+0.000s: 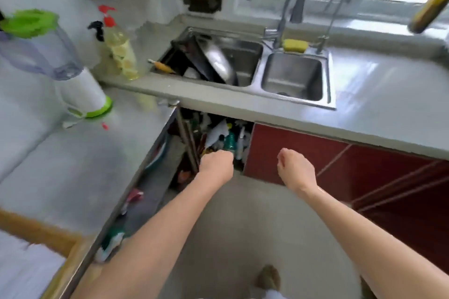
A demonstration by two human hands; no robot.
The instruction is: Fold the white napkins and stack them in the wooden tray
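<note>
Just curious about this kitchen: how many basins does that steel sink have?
2. The left basin is crowded with pans and dishes; the right basin beside it, below the yellow sponge, looks bare.
</note>
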